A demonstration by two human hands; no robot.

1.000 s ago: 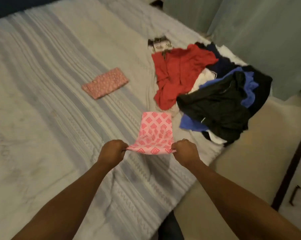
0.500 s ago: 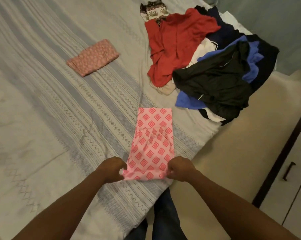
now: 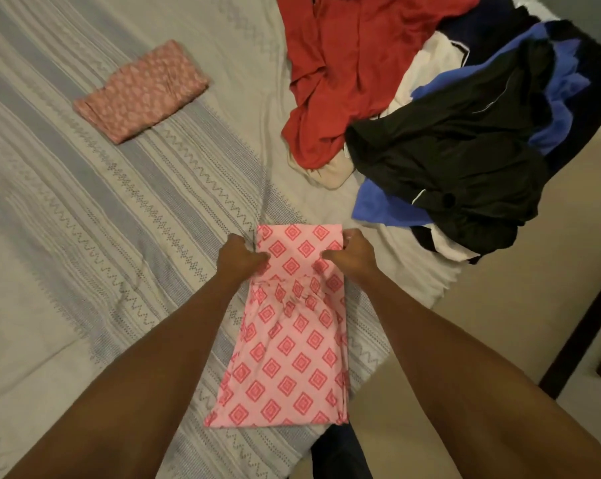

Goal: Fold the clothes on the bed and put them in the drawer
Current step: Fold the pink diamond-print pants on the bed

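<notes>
Both arms reach out straight over the bed (image 3: pixel 84 209); the left hand (image 3: pixel 238 257) and right hand (image 3: pixel 352 252) each pinch the far edge of the pink diamond-patterned cloth (image 3: pixel 285 347).

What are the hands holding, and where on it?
Both hold the pink diamond-patterned cloth lying on the bed: the left hand grips its left edge near the far end, the right hand its right edge there.

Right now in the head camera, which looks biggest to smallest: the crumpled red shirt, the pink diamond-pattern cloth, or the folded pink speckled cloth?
1. crumpled red shirt, though the frame cuts it off.
2. pink diamond-pattern cloth, nearest the camera, so unsure against the shirt.
3. folded pink speckled cloth, smallest.
</notes>
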